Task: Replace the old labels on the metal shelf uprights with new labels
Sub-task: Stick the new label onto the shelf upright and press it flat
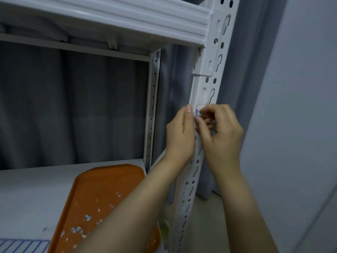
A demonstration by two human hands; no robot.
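Pinch: our right hand (221, 132) curls thumb and fingertips on the blue-printed label (198, 112), mid-height on the white shelf upright (197, 88). Our left hand (179, 132) steadies the upright, its fingers hidden, so we cannot tell its grip. Advice: peel low and slowly, dropping scraps onto the orange tray (109, 179).

painted white metal upright (205, 84) with a smooth semi-gloss look, matte orange plastic tray (102, 194), soft grey cloth curtain (73, 106), little paper label (198, 111)

Storage room or stockroom suggested (exact kind not settled): white slotted metal shelf upright (209, 84) and beam (127, 17) seen, grey curtain (82, 106) hung behind, plain wall (300, 106) alongside, orange tray (102, 194) kept on shelf board (27, 189).
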